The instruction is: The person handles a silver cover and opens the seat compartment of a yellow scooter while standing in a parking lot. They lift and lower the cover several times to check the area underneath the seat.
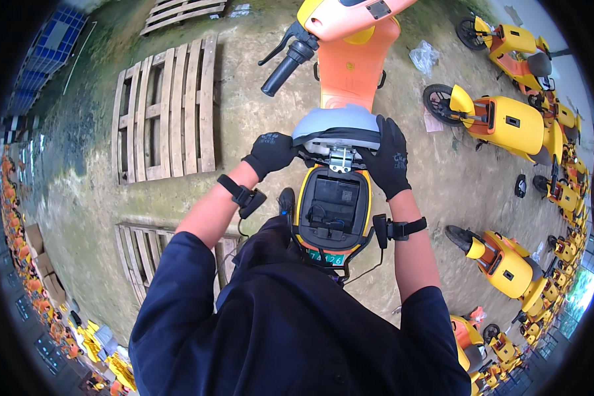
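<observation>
A grey scooter seat (pixel 336 124) is tipped up, with the metal bracket (pixel 340 160) at its lower side showing. My left hand (pixel 270 155), in a black glove, has its fingers curled at the seat's left edge; the fingertips are partly hidden. On the right edge my right hand (pixel 387 158), gloved too, grips the seat with the thumb toward me and the fingers over the far side. Below the seat the black storage compartment (pixel 335 198) with a yellow rim lies uncovered, with a dark block and cables inside. The scooter's orange front panel (pixel 350 69) stands beyond.
The handlebar grip (pixel 280 76) and brake lever stick out at the front left. Wooden pallets (pixel 198 112) lie on the floor to the left. Yellow scooters (pixel 508 125) line the right side. A crumpled plastic bag (pixel 424 57) lies near the front wheel area.
</observation>
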Demonstrator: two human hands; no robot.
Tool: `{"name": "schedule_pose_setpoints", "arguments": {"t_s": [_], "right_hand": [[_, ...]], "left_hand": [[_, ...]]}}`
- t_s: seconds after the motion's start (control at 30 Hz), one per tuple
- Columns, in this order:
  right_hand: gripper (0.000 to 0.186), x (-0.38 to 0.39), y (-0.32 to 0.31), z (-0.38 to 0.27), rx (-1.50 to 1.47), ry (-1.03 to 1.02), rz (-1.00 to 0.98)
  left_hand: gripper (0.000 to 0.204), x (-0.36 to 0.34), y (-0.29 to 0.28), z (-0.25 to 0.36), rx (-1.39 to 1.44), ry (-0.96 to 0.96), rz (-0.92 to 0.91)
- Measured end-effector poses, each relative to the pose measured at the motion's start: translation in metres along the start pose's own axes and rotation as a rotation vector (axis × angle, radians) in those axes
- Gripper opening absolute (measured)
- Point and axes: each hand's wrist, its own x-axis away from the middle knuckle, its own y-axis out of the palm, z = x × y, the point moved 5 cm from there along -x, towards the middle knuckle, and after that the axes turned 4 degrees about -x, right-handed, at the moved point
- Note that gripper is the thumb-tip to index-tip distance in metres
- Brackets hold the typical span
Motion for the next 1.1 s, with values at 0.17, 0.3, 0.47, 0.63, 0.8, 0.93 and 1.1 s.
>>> {"name": "schedule_pose_setpoints", "arguments": {"t_s": [0.17,0.3,0.47,0.63,0.8,0.93,1.1], "right_hand": [[0.070,0.000,0.005,0.011,-0.005,0.086,-0.051],[0.073,-0.003,0.007,0.013,0.067,0.122,-0.031],[0.088,0.024,0.000,0.000,-0.008,0.091,-0.022],[0.048,0.109,-0.015,-0.022,-1.288,0.752,0.141],[0.029,0.208,0.037,-0.047,-1.914,1.085,0.463],[0.043,0.258,0.067,-0.043,-1.531,1.218,0.593],[0.039,0.298,0.095,-0.048,-0.886,1.350,0.827]], "left_hand": [[0.042,0.010,-0.004,0.019,-0.017,0.174,-0.091],[0.042,0.008,-0.008,0.023,-0.084,0.234,-0.045],[0.037,0.017,0.004,0.007,-0.066,0.303,-0.063],[0.037,0.067,0.026,0.006,-0.047,0.178,-0.355],[0.034,0.113,0.076,0.002,-0.040,0.430,-0.741],[0.031,0.100,0.066,0.017,-0.209,0.480,-0.896],[0.038,0.038,0.057,0.057,-0.107,0.479,-0.563]]}}
